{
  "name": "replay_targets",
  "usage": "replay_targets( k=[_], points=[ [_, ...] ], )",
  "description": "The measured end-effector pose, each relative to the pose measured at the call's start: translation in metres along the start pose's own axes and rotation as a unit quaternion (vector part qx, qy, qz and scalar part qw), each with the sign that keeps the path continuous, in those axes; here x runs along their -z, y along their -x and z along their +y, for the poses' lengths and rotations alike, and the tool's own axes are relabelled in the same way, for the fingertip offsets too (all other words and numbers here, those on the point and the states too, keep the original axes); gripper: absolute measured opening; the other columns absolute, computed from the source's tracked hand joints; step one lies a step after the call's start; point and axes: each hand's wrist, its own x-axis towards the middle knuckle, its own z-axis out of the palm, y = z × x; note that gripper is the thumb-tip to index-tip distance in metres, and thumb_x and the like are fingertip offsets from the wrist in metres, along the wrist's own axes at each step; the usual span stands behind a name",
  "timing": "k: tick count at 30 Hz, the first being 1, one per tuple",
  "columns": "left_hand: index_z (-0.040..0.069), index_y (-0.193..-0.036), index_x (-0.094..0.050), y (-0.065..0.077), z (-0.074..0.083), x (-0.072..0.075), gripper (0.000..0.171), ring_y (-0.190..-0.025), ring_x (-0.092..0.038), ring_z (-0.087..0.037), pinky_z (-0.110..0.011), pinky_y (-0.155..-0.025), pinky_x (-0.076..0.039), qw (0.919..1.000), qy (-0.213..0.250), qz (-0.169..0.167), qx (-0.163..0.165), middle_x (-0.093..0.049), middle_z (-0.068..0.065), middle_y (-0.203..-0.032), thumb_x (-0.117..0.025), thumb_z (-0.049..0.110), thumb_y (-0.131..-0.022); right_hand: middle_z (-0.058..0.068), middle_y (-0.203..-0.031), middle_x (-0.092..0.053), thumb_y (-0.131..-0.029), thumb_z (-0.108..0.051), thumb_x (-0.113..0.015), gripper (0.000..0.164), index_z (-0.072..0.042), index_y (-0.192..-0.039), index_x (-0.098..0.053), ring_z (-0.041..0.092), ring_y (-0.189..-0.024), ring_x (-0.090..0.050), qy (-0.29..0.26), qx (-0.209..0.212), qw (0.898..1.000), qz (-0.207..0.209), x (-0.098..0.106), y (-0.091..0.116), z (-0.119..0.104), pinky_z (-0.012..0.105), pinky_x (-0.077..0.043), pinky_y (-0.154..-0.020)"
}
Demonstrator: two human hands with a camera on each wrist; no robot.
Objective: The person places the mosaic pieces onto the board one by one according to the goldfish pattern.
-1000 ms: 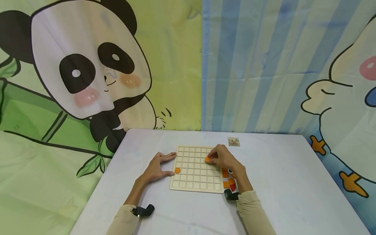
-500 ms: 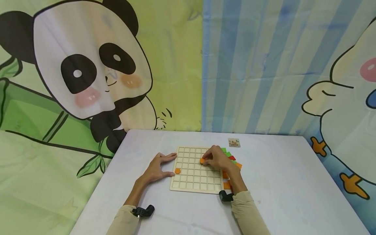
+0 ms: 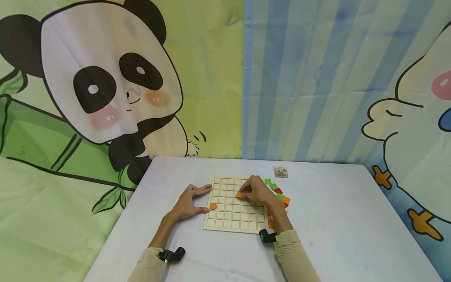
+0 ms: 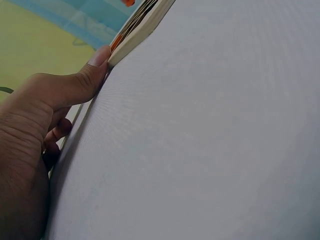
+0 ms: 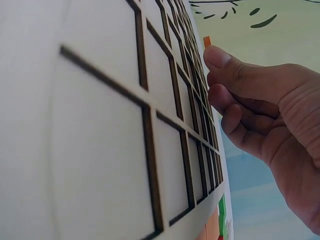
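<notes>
OK, your left hand (image 3: 188, 201) is spread wide, thumb and fingers against the left edge of the gridded board (image 3: 227, 216). Your right hand (image 3: 258, 192) pinches an orange piece (image 3: 239, 194) over the board's middle area; can't tell if it touches down. One orange disc (image 3: 213, 206) sits in the leftmost column. Loose coloured tiles (image 3: 286, 200) lie off the right edge, patterned card (image 3: 280, 172) beyond. White table (image 3: 345, 219), panda backdrop (image 3: 102, 47) behind, blue-striped cloth (image 3: 299, 78) beside it.
</notes>
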Motion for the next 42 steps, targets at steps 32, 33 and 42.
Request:
replay_targets(
  k=[32, 33, 42],
  points=[
    [0.024, -0.154, -0.065, 0.000, -0.007, -0.004, 0.087, -0.096, -0.042, -0.011, -0.031, -0.090, -0.039, 0.9997, -0.019, 0.011, -0.011, -0.058, 0.006, -0.165, -0.101, 0.040, -0.076, 0.014, -0.091, -0.084, -0.087, 0.001, -0.089, 0.017, 0.003, -0.103, -0.085, 0.013, -0.076, -0.075, 0.009, 0.053, 0.999, 0.005, -0.020, -0.017, -0.012, 0.025, -0.060, -0.071],
    [0.025, -0.154, -0.065, 0.000, -0.007, -0.004, 0.087, -0.096, -0.042, -0.011, -0.031, -0.090, -0.039, 0.9997, -0.019, 0.010, -0.010, -0.058, 0.007, -0.165, -0.101, 0.040, -0.076, 0.014, -0.092, -0.084, -0.087, 0.000, -0.089, 0.016, 0.003, -0.103, -0.085, 0.013, -0.076, -0.075, 0.011, 0.053, 0.998, 0.004, -0.021, -0.017, -0.012, 0.026, -0.060, -0.071],
    [0.030, -0.155, -0.063, -0.001, -0.006, -0.003, 0.088, -0.098, -0.043, -0.012, -0.032, -0.093, -0.038, 0.9999, -0.017, -0.002, 0.002, -0.055, 0.013, -0.167, -0.100, 0.042, -0.077, 0.013, -0.094, -0.084, -0.088, -0.001, -0.089, 0.017, 0.002, -0.105, -0.086, 0.013, -0.076, -0.074, 0.006, 0.037, 0.999, 0.000, -0.028, -0.025, -0.019, 0.025, -0.060, -0.071]
  ],
)
